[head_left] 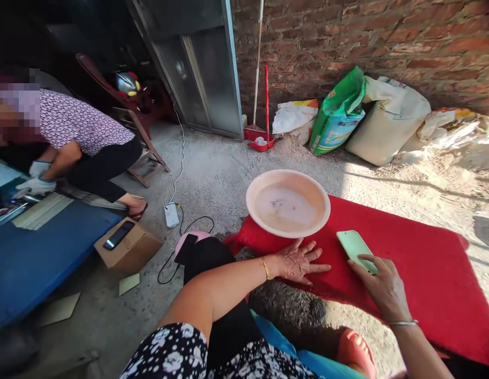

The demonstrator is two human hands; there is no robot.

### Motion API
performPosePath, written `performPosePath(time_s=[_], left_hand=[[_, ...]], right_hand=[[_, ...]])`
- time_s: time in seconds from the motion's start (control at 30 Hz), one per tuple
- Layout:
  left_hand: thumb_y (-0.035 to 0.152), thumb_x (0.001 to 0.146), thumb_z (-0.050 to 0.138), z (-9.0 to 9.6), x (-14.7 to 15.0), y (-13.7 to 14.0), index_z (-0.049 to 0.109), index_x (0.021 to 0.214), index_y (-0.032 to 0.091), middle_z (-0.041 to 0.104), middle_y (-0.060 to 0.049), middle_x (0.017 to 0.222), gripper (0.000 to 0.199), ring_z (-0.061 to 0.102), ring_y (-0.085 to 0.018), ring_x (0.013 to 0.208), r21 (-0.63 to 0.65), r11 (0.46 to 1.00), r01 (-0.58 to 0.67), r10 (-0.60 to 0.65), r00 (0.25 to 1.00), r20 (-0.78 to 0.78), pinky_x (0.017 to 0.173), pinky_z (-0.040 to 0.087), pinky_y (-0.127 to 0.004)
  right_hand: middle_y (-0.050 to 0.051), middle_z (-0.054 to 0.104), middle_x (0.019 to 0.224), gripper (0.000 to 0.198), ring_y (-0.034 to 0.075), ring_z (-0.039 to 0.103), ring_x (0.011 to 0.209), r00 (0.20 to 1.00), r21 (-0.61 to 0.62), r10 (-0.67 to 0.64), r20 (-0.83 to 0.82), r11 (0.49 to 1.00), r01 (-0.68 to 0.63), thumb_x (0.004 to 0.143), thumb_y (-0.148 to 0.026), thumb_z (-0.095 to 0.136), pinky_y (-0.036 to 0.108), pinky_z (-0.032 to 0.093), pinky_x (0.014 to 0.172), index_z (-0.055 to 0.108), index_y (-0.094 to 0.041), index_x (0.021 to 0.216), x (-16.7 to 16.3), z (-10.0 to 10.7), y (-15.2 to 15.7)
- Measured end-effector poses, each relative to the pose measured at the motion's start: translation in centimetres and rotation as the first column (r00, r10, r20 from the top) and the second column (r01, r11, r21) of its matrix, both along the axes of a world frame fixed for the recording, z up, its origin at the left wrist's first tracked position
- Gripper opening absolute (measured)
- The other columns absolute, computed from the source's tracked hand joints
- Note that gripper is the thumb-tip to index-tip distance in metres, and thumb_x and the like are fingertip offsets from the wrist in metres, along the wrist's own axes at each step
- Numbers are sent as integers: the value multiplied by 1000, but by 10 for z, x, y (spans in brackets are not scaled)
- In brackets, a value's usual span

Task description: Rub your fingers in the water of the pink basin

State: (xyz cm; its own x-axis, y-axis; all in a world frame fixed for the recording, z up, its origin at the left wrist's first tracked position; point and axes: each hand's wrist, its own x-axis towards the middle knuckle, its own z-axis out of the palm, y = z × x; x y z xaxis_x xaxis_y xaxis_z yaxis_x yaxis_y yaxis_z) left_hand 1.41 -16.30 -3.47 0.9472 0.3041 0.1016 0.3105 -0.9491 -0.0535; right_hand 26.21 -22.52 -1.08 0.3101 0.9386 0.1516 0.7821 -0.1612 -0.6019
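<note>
left hand (297,261) lies flat, fingers spread, on the red felt mat (426,273) just below the pink plastic basin (288,202); right hand (382,287) fingers pinch the pale green phone (355,248); best steady it low.

Harsh sun from the right blows out the red mat (426,263) and ground; doorway (110,31) top left is nearly black. Wide-angle bends the edges, focus is decent.
</note>
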Motion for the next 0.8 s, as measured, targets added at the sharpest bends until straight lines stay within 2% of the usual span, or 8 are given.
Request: performPosePath(time_s=[0.1,0.2,0.27,0.33,0.4,0.5,0.63,0.8], left_hand=[[48,89,45,2,-7,-15,47,135,25,41,-14,140,51,31,-38,131,111,993,34,-43,996,79,101,25,-59],[30,93,38,1,-16,-45,56,122,27,49,-9,132,34,38,-29,124,170,963,211,-235,962,138,101,28,-50],[27,94,36,-6,-22,-67,59,113,27,54,-8,123,30,45,-23,111,112,941,319,-332,935,125,94,33,-42],[27,93,38,-19,-27,-85,61,103,24,58,-8,111,25,50,-19,96,-22,931,364,-361,930,74,83,36,-37],[25,92,43,-38,-31,-93,62,93,23,60,-7,102,19,52,-18,91,-225,932,286,-302,953,-40,79,36,-35],[21,84,54,-67,-41,-89,62,83,20,62,-8,98,8,56,-21,95,-418,908,-15,-116,951,-286,84,39,-38],[15,81,53,-92,-64,-69,64,86,15,62,-14,98,12,58,-26,97,-404,886,-230,37,902,-431,84,43,-43],[13,77,55,-96,-88,-56,63,94,13,62,-15,105,19,59,-29,101,-407,818,-408,130,819,-560,86,45,-43]], right_hand=[[9,55,91,68,28,56,89,998,-12,3,58,1000,-3,66,-82,43,42,45,80,66,-22,90,9,-10,1],[10,54,89,72,32,53,97,989,-10,-85,125,996,87,65,-84,40,45,43,81,66,-22,89,29,-13,0],[11,55,88,73,34,53,99,983,-13,-146,110,989,148,64,-84,41,46,43,81,67,-21,88,39,-10,-2],[12,57,88,73,34,53,97,980,-8,-186,64,982,187,63,-84,43,47,43,82,68,-20,89,43,-4,-2],[12,58,90,73,33,54,94,978,8,-210,17,978,210,63,-83,45,46,42,81,69,-19,90,42,2,-2],[11,58,91,69,29,55,91,981,47,-192,-19,980,192,66,-79,47,42,43,79,69,-19,91,34,4,2],[10,56,93,55,24,54,85,997,101,-74,13,992,73,75,-68,49,37,44,76,67,-19,92,22,-8,6],[10,55,95,35,24,52,89,982,73,-32,188,997,19,84,-48,53,35,42,79,63,-20,102,16,-21,6]])
